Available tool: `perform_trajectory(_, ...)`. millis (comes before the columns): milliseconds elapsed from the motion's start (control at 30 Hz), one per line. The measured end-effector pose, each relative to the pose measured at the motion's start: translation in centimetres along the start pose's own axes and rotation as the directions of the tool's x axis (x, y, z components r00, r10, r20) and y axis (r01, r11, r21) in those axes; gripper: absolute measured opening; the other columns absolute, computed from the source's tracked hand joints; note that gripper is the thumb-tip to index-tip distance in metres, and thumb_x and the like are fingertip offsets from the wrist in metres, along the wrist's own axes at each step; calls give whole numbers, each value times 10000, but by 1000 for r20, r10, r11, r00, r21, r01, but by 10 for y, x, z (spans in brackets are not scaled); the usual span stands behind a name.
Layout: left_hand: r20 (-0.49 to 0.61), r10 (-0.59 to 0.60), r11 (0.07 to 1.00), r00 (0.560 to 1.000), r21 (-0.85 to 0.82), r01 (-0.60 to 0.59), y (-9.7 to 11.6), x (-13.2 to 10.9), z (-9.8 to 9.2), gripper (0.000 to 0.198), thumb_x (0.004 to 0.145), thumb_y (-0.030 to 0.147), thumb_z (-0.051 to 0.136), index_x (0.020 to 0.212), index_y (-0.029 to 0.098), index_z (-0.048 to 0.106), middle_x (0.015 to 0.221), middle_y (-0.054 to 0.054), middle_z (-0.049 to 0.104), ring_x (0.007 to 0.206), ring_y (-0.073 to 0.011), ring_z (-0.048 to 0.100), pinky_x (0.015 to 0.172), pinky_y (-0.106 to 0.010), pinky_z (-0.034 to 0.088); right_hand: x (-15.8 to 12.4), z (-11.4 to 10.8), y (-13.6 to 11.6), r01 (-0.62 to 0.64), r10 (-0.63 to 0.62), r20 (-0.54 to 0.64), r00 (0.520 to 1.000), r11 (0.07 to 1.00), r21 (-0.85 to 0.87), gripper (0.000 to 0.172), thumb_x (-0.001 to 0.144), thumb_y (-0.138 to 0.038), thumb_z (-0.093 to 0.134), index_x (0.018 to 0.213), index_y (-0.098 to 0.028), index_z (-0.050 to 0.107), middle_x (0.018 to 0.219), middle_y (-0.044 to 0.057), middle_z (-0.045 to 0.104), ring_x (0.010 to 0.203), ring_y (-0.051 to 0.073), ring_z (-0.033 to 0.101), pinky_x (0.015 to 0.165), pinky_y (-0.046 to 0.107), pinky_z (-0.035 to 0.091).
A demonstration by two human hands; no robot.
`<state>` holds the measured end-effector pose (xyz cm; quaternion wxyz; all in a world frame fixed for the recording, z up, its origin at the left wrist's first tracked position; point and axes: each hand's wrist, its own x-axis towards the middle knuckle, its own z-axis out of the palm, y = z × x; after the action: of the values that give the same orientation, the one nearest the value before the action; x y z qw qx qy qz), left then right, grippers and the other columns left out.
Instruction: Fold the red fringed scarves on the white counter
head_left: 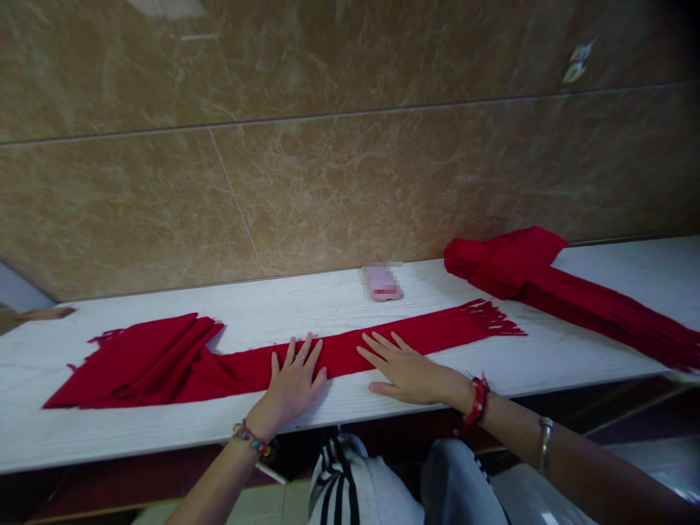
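A red scarf (339, 353) lies along the white table, its right part flat and ending in a fringe, its left part heaped in loose folds. My left hand (295, 375) rests on the flat strip with fingers spread, holding nothing. To its right, my right hand (407, 370) presses lightly on the same strip, fingers also spread and nothing in them. Between the two hands a short stretch of red cloth shows. The fringe lies beyond my right hand, and the folded heap is left of my left hand.
More red fringed cloth (508, 266) is piled at the back right and trails to the right edge. A pink phone-like object (383, 283), partly blurred, lies near the tiled wall (328, 197). A small brown piece (47, 313) sits at the table's (284, 299) far left.
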<state>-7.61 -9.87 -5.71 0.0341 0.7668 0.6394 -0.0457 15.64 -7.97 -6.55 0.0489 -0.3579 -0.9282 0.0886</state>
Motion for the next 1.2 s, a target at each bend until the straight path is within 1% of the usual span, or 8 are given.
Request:
perform_trajectory(200,-118,202,979,972,17,-202,15,12,1,529,821,217,277,1339,111,250,1422,-99,159,1304,-242,116,1022,-489,194,29,-9,-14,-79,67,-228,971,996,-43,484,894,-336,279,1317,-102,301,1392,146,254,1283,255,177,1010,501,184)
perform_trajectory(400,-114,132,991,985,42,-128,16,16,8,529,843,275,259,1340,91,251,1401,-103,206,1290,-254,169,1010,-491,232,39,13,-6,-105,91,-231,969,993,-47,534,889,-416,259,1327,-111,281,1379,125,295,1273,242,210,1010,497,186)
perform_trajectory(567,-63,51,997,997,59,-47,22,13,-1,554,842,297,244,1344,63,225,1412,-103,145,1296,-270,121,1012,-499,215,-4,15,52,-269,241,-244,939,960,-85,569,882,-440,250,1322,-81,290,1371,158,293,1272,245,219,1009,485,194)
perform_trajectory(733,-1,-25,996,1000,80,25,30,10,-4,565,845,310,215,1339,35,220,1414,-136,113,1296,-292,112,985,-541,220,-60,10,132,-486,426,-308,851,861,-152,517,876,-397,286,1280,-85,372,1344,177,335,1253,255,267,982,474,257)
perform_trajectory(833,7,-49,997,999,62,49,29,11,-2,570,846,315,216,1339,27,211,1412,-162,103,1291,-321,103,957,-578,223,-77,5,153,-572,499,-324,804,799,-188,512,866,-367,325,1247,-34,403,1317,219,356,1239,291,286,963,500,274)
perform_trajectory(967,46,-14,1000,999,24,13,25,24,-7,569,838,311,270,1350,71,202,1417,-171,93,1284,-355,81,943,-593,219,-64,-2,120,-481,381,-399,834,857,-187,545,867,-374,337,1252,11,379,1325,238,334,1249,299,256,991,477,239)
perform_trajectory(1100,4,232,972,973,-42,-232,29,45,-14,523,862,340,288,1360,213,190,1434,-121,66,1296,-315,53,970,-541,224,-35,-1,60,-215,177,-312,933,973,-89,538,879,-421,304,1328,-124,291,1384,124,282,1277,229,209,1016,452,215)
perform_trajectory(1200,-52,408,911,912,-34,-410,34,57,-8,472,885,373,248,1345,266,224,1442,-65,110,1308,-264,68,1007,-484,202,-29,2,43,-160,148,-221,964,987,-36,534,884,-441,279,1338,-161,272,1383,102,290,1282,221,195,1024,477,176)
